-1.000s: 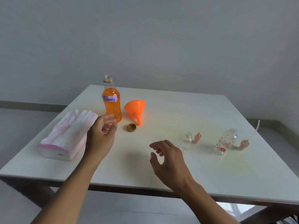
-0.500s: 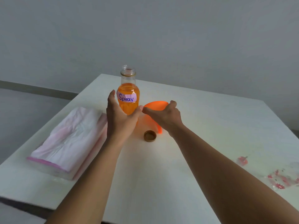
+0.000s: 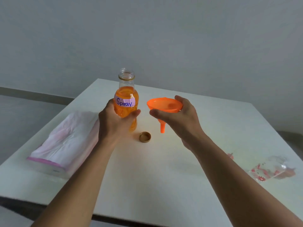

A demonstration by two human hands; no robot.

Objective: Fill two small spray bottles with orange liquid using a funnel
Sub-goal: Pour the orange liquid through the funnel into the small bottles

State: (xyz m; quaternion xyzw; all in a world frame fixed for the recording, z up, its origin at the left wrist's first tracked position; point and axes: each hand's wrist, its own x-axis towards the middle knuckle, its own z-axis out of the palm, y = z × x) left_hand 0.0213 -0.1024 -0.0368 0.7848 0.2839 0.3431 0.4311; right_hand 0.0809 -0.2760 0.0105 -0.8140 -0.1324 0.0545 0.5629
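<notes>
My left hand is wrapped around an uncapped clear bottle of orange liquid with a label reading "Spray". It is lifted a little off the white table. My right hand holds an orange funnel by its rim, spout pointing down, above the table. A small flower-printed spray bottle lies blurred at the right edge, with an orange-pink spray head beside it. Another pink spray head peeks out behind my right forearm; the second small bottle is hidden.
A gold bottle cap lies open side up on the table between my hands. A pack of white tissues in pink-edged plastic lies at the left. A grey wall stands behind the table.
My hands reached forward from above the table, closed on the bottle and the funnel, and have lifted both. The funnel has turned from lying on its side to spout down.
</notes>
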